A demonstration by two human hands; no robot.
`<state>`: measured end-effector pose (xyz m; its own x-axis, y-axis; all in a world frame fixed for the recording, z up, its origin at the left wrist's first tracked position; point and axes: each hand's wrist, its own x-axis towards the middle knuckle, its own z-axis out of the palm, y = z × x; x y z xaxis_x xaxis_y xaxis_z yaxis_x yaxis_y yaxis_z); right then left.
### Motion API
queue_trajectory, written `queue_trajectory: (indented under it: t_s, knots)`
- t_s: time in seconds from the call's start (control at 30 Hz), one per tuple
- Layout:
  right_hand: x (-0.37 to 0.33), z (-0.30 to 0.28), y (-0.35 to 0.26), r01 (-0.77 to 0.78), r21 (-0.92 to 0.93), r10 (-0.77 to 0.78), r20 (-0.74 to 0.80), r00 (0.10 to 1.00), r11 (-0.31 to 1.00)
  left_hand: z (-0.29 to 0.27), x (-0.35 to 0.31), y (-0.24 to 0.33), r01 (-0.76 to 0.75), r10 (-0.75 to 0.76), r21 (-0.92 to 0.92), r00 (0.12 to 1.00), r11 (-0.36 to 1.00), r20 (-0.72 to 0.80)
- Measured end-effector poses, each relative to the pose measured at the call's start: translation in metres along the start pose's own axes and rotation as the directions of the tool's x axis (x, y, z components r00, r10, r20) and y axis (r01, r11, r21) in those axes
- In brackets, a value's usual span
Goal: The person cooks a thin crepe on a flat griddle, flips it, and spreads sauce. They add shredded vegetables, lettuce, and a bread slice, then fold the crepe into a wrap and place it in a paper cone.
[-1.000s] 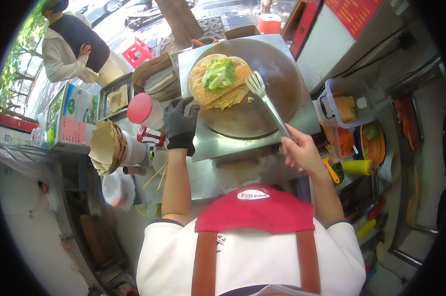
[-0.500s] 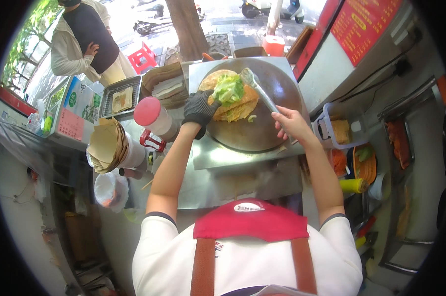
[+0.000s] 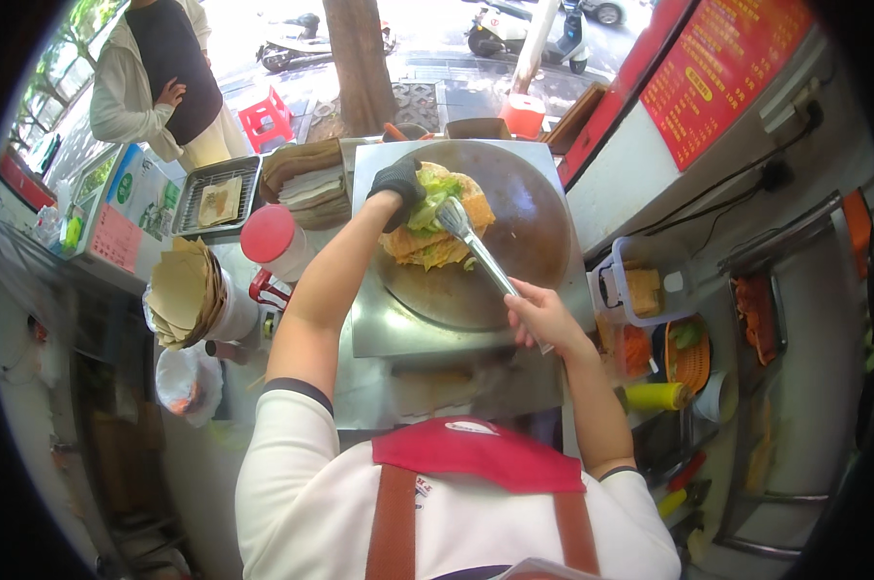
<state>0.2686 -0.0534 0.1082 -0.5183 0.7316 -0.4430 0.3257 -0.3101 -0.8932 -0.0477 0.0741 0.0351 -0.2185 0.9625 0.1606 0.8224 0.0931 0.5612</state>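
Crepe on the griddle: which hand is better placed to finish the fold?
Probably left: the gloved left hand already rests on the crepe. The right hand is back near the griddle edge, holding the tongs.

A red-lidded container [image 3: 275,242] stands beside stacked paper sheets [image 3: 181,290], while a metal tray [image 3: 217,196] and red stool [image 3: 265,120] sit beyond.

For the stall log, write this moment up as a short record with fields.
setting: street food stall, seen from above the cook's head
left hand: in a black glove, pressing on the folded crepe with green lettuce
right hand: bare, gripping a metal spatula whose blade lies on the crepe
cooking surface: round dark griddle
left of griddle: red-lidded container, stack of paper bags, metal tray
right of griddle: clear tub, orange basket
other people: one person standing beyond the counter
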Motion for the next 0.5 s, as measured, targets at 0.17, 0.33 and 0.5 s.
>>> queue_trajectory:
  t_s: [0.17, 0.33, 0.5]
  knots:
    - [0.011, 0.003, 0.008, -0.013, 0.121, 0.012, 0.009, 1.0, 0.993, -0.025, -0.009, 0.024, -0.138, 0.138, 0.016, 0.99, 0.99, 0.0]
    - [0.028, 0.007, 0.019, -0.025, 0.284, 0.017, 0.031, 0.999, 0.958, -0.021, -0.041, 0.019, -0.432, 0.456, 0.297, 0.89, 0.852, -0.015]
    - [0.032, 0.009, 0.017, -0.018, 0.346, 0.017, 0.006, 1.0, 0.938, -0.018, -0.056, 0.014, -0.387, 0.397, 0.261, 0.918, 0.884, 0.016]
